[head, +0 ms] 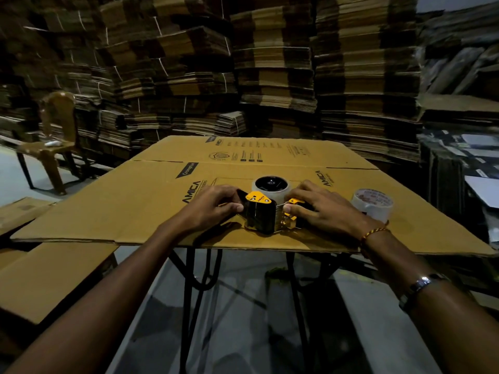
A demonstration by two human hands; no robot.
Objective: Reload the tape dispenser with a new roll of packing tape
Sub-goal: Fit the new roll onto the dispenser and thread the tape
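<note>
— What have you got on the left?

— A brown chair (56,136) by the cardboard stacks (175,63). Then my left hand (216,205), fingers curled round the left end of the tape dispenser (263,211).

— And the dispenser itself?

— Lying on the flattened carton (135,206), black and yellow, a tape roll (271,186) seated at its far end.

— Right side?

— My right hand (321,209) presses its thumb and fingers against the yellow metal end. Just beyond it stands a spare tape roll (374,206), apart from the dispenser.
</note>
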